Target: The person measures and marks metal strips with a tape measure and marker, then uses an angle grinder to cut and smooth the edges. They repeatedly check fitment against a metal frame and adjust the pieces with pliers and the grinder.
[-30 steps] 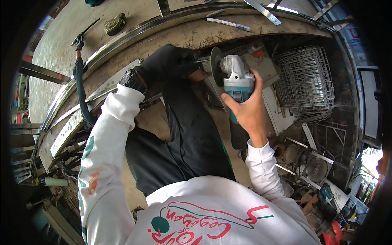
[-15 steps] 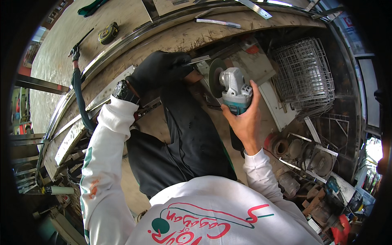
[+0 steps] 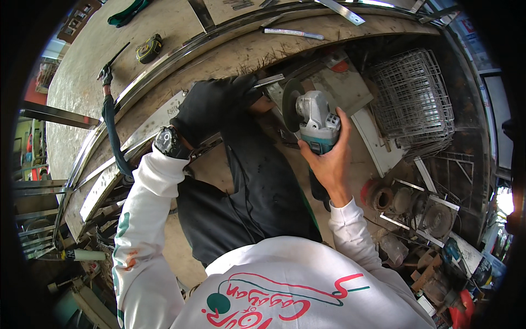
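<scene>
My left hand [image 3: 215, 105], in a black glove with a watch at the wrist, is closed on a thin flat metal strip [image 3: 270, 80] that sticks out to the right past the fingers. My bare right hand [image 3: 334, 162] grips the teal and grey body of an angle grinder [image 3: 316, 125]. Its dark cutting disc [image 3: 292, 105] stands on edge, close beside the strip's free end. Whether disc and strip touch I cannot tell. Below the gloved hand is my black-trousered knee.
On the bench [image 3: 82, 82] lie a tape measure [image 3: 149, 48], a marker pen [image 3: 293, 34] and a flat metal bar [image 3: 342, 11]. A power cord [image 3: 110, 126] hangs over its edge. Stacked wire baskets [image 3: 413, 101] stand at right, above metal scrap and coils [image 3: 438, 219].
The whole view has shifted slightly to the right. Both hands keep nearly the same places, with the grinder disc still beside the strip's end.
</scene>
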`<action>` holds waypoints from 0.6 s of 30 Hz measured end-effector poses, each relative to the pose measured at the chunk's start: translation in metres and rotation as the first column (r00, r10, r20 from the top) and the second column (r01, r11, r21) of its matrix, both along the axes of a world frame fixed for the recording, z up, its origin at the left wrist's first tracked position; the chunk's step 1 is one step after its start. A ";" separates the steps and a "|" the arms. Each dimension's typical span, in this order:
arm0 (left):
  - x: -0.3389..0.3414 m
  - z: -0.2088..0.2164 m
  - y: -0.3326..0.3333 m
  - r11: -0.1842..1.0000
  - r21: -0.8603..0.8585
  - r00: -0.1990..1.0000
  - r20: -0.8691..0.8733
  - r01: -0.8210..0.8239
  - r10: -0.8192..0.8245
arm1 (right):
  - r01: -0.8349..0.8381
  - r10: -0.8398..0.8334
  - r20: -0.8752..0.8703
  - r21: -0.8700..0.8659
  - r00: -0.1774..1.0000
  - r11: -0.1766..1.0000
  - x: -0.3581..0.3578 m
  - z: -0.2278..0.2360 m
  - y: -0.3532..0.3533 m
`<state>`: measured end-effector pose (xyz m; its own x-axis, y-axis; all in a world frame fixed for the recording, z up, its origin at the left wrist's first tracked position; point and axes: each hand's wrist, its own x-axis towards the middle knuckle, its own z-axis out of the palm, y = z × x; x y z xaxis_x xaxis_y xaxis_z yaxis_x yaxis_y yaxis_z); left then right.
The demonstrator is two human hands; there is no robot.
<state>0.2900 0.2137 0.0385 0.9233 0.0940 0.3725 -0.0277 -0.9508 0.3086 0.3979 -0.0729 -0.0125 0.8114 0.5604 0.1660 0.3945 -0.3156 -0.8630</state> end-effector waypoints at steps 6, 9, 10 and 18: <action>-0.011 -0.049 -0.020 0.999 0.023 0.987 0.152 -0.045 0.041 | 0.007 -0.009 0.068 0.017 0.998 1.000 0.003 -0.007 -0.005; -0.005 -0.067 -0.038 1.000 0.011 0.978 0.207 -0.002 -0.001 | 0.102 -0.101 0.045 -0.018 0.994 0.995 0.008 -0.010 -0.019; 0.000 -0.065 -0.044 0.997 -0.060 0.997 0.065 -0.049 0.052 | 0.110 -0.108 0.069 -0.034 0.992 0.993 0.011 -0.008 -0.023; 0.022 -0.093 -0.089 0.939 0.089 0.939 0.126 -0.333 0.321 | 0.179 -0.162 0.140 -0.122 0.977 0.976 0.029 -0.009 -0.037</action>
<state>0.3116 0.1243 -0.0548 0.8019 0.3383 0.4924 0.2633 -0.9400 0.2170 0.4265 -0.1097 -0.0219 0.8736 0.4398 0.2083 0.4298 -0.4967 -0.7540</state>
